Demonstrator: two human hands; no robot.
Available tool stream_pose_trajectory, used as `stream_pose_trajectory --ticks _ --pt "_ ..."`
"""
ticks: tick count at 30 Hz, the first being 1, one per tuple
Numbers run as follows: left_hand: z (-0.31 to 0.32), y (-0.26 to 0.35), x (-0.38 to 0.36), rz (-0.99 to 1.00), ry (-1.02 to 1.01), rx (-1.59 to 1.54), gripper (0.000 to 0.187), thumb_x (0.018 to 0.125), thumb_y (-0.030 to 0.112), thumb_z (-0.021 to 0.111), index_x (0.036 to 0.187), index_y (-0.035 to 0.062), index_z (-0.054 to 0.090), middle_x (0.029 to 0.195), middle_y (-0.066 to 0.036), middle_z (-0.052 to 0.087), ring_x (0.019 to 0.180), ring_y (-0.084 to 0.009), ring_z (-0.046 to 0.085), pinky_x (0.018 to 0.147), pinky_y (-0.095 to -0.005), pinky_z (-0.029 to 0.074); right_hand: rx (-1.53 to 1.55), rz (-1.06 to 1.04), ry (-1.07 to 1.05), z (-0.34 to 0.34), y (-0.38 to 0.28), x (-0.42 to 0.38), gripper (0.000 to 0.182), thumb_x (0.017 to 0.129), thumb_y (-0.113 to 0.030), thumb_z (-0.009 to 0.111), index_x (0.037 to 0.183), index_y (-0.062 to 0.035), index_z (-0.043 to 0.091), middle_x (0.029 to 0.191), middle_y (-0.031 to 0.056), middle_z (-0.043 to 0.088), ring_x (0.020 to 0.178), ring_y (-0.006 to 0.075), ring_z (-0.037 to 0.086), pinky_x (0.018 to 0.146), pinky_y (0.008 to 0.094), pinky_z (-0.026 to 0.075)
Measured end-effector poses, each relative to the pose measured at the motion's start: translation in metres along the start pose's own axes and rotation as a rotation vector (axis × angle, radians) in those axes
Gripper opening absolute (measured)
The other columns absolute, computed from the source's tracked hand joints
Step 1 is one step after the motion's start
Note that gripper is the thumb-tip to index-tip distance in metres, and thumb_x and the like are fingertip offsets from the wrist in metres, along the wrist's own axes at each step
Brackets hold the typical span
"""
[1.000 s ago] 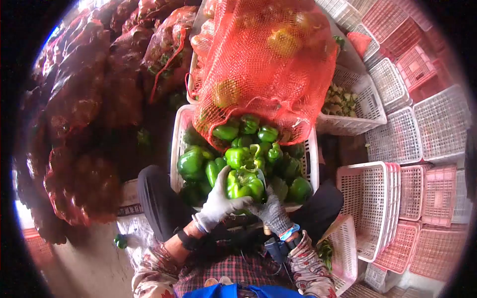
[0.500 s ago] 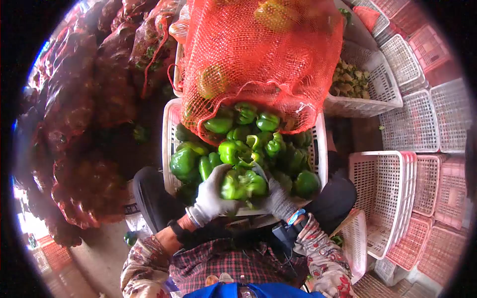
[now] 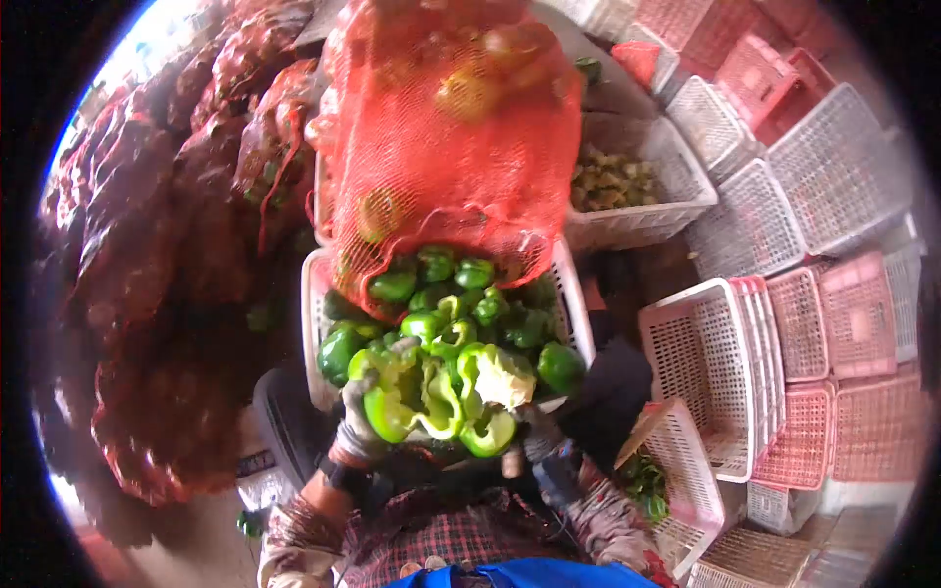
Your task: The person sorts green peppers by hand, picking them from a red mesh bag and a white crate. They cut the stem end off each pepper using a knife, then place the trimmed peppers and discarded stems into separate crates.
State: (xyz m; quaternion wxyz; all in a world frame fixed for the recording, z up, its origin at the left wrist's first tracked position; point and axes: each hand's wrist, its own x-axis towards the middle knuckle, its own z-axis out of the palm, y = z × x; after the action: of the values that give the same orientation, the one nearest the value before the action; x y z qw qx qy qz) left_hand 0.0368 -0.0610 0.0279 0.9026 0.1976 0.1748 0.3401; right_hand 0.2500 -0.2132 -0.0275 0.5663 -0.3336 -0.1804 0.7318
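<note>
My gloved left hand [image 3: 361, 412] is wrapped round the left side of an opened green pepper [image 3: 392, 402], its pale inside facing up. In my gloved right hand [image 3: 537, 431] is the right part of an opened pepper [image 3: 495, 382] that shows a whitish seed core; a short brownish handle-like piece [image 3: 512, 463] sticks out below that hand. Beneath both hands, a white crate [image 3: 313, 314] holds several whole green peppers [image 3: 341, 353]. A red mesh sack [image 3: 451, 127] with peppers inside lies over the crate's far side, its mouth toward me.
Full mesh sacks [image 3: 127, 245] are piled on the left. At the back right is a white crate of pale scraps [image 3: 676, 196]. Stacked empty crates [image 3: 706, 372] stand on the right, with a tilted crate [image 3: 691, 470] holding green bits near my right knee.
The pepper between my hands has come open, and my hands are farther apart, showing its inside. The view has shifted, so the crate and sack appear farther left.
</note>
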Motion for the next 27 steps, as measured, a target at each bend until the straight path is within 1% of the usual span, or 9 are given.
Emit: stream_pose_trajectory --ticks 4,7,8,11,14,18,21,25,27 --pt "0.018 -0.016 0.024 0.203 0.019 -0.024 0.076 0.087 0.052 0.050 0.142 0.0007 0.037 0.138 -0.015 0.045 0.125 -0.0271 0.045 0.108 -0.0404 0.034 0.662 -0.093 0.046 0.004 0.005 -0.026 0.046 0.090 -0.039 0.055 0.121 -0.0050 0.053 0.106 0.0074 0.064 0.084 0.0214 0.063 0.068 0.0371 0.054" --pt "0.046 -0.007 0.052 0.248 0.007 0.037 0.069 0.085 0.040 0.055 0.142 0.0038 0.038 0.134 -0.012 0.048 0.121 -0.0253 0.049 0.105 -0.0394 0.038 -0.083 -0.578 0.870 0.039 -0.035 -0.039 0.046 0.090 -0.033 0.054 0.125 -0.0034 0.053 0.109 0.0068 0.062 0.084 0.0179 0.061 0.070 0.0305 0.052" --pt "0.073 -0.003 0.062 0.304 -0.024 0.121 0.068 0.083 0.031 0.060 0.141 0.0044 0.039 0.132 -0.011 0.050 0.120 -0.0247 0.050 0.104 -0.0389 0.039 -0.154 -0.537 0.810 0.018 -0.041 -0.056 0.046 0.089 -0.030 0.055 0.127 -0.0028 0.051 0.109 0.0081 0.061 0.086 0.0188 0.062 0.071 0.0311 0.053" --pt "0.116 -0.011 0.114 0.576 -0.015 1.058 0.076 0.065 -0.002 0.065 0.137 0.0057 0.042 0.127 -0.013 0.051 0.117 -0.0285 0.051 0.103 -0.0367 0.040 -0.224 -0.554 0.884 0.003 -0.060 -0.077 0.050 0.086 -0.024 0.059 0.129 -0.0016 0.048 0.108 0.0098 0.062 0.084 0.0194 0.063 0.067 0.0306 0.054" --pt "0.126 -0.059 0.159 0.790 -0.338 1.801 0.076 0.065 0.016 0.073 0.135 0.0112 0.046 0.138 -0.018 0.042 0.129 -0.0334 0.040 0.108 -0.0504 0.032 -0.236 -0.621 0.964 -0.007 -0.070 -0.077 0.054 0.085 -0.017 0.063 0.134 -0.0022 0.043 0.110 0.0087 0.061 0.084 0.0166 0.062 0.071 0.0300 0.053" --pt "0.029 -0.167 0.210 0.311 -0.824 2.629 0.061 0.079 0.032 0.058 0.137 0.0186 0.048 0.150 -0.009 0.032 0.141 -0.0326 0.023 0.100 -0.0764 0.015 -0.354 -0.678 0.941 0.015 -0.108 -0.057 0.074 0.082 -0.010 0.066 0.145 -0.0056 0.027 0.119 0.0100 0.057 0.096 0.0170 0.059 0.083 0.0310 0.050" --pt "0.077 -0.134 0.215 -0.079 -0.857 2.380 0.089 0.065 0.028 0.068 0.146 0.0145 0.033 0.149 -0.010 0.037 0.142 -0.0291 0.025 0.105 -0.0743 0.012 -0.346 -0.844 0.867 0.014 -0.120 -0.042 0.089 0.078 -0.009 0.071 0.149 -0.0071 0.017 0.130 0.0112 0.051 0.109 0.0194 0.055 0.095 0.0331 0.046" --pt "0.075 -0.100 0.173 0.158 -0.322 1.163 0.037 0.086 0.014 0.061 0.121 0.0027 0.057 0.110 -0.008 0.063 0.103 -0.0194 0.059 0.090 -0.0283 0.046 -0.969 -0.865 0.911 0.002 -0.104 -0.024 0.085 0.074 -0.018 0.078 0.144 -0.0036 0.031 0.122 0.0133 0.058 0.110 0.0251 0.058 0.096 0.0352 0.045" --pt "0.090 -0.076 0.123 -0.008 -0.170 0.894 0.036 0.094 0.019 0.058 0.124 0.0003 0.054 0.109 -0.005 0.062 0.098 -0.0124 0.057 0.085 -0.0274 0.047 -1.248 -0.793 0.883 0.016 -0.101 -0.020 0.079 0.071 -0.021 0.080 0.139 -0.0051 0.041 0.120 0.0174 0.060 0.107 0.0320 0.061 0.093 0.0387 0.048"
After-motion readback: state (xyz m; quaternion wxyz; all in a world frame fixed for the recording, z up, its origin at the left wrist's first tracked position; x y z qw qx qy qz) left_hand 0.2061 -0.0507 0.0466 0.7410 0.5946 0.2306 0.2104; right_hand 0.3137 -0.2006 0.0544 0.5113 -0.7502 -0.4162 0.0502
